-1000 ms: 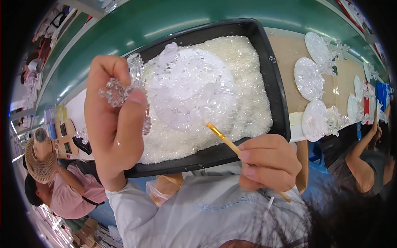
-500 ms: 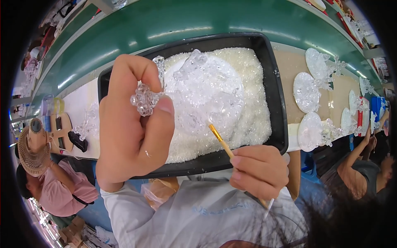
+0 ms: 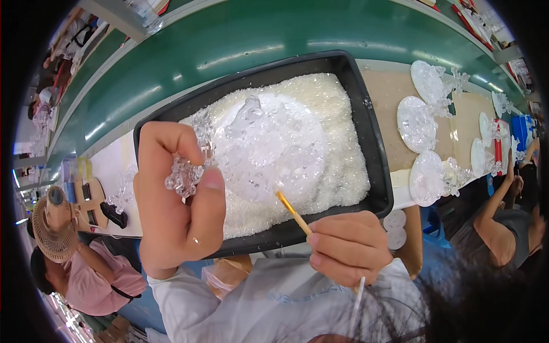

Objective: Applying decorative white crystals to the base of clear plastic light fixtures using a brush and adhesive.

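Note:
My left hand is closed, thumb and forefinger pinching a clear, knobbly plastic piece. Just beyond it is a round white disc with clear, glittery shapes on its face; whether the pinched piece joins the disc is hidden by my fingers. My right hand grips a thin paintbrush with a pale handle and gold-coloured ferrule. Its tip points at the disc's near edge; contact I cannot tell. A thin white stick shows below that hand. Under the disc, a black tray holds whitish, sparkling granules.
Several white discs with clear branching pieces, one among them, stand on brown board to the right. At left are a brown fan and a person in pink. Another person works at far right. A green surface lies beyond the tray.
My left hand has come lower with the clear piece in it. The brush tip has moved left and nearer to me. The whole view has shifted and turned slightly.

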Available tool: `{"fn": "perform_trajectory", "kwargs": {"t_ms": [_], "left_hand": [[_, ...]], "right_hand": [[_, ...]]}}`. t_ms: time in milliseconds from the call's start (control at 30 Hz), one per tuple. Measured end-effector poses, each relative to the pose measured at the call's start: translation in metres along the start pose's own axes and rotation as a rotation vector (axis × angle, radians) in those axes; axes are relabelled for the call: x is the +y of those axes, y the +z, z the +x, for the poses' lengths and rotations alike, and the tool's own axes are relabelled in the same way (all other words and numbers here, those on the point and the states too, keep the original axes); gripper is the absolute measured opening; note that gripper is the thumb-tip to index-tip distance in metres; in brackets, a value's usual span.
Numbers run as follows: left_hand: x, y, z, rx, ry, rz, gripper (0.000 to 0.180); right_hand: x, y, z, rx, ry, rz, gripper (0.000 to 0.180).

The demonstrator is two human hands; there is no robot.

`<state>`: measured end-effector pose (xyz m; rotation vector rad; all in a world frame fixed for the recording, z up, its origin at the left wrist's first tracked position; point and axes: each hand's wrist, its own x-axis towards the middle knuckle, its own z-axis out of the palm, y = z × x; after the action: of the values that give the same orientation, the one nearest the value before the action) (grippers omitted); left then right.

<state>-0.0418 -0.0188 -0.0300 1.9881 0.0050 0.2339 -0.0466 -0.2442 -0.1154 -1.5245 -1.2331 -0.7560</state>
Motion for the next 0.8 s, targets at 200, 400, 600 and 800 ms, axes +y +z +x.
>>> {"fn": "perform_trajectory", "kwargs": {"t_ms": [200,400,600,800], "left_hand": [[-0.0046,-0.0006,-0.0033,0.012,0.028,0.021,0.018],[-0.0034,-0.0001,-0.0038,0.02,0.068,0.054,0.018],[-0.0039,0.0005,-0.0017,0.032,0.121,0.083,0.017],[-0.0014,0.0008,-0.0038,-0.025,0.078,0.055,0.019]], "right_hand": [[-0.0005,-0.0012,0.001,-0.026,0.014,0.019,0.018],[-0.002,-0.004,0.0013,-0.072,0.029,0.031,0.018],[-0.0013,-0.0057,-0.0012,-0.015,-0.006,0.061,0.017],[-0.0023,-0.0062,-0.0033,-0.039,0.007,0.044,0.015]]}}
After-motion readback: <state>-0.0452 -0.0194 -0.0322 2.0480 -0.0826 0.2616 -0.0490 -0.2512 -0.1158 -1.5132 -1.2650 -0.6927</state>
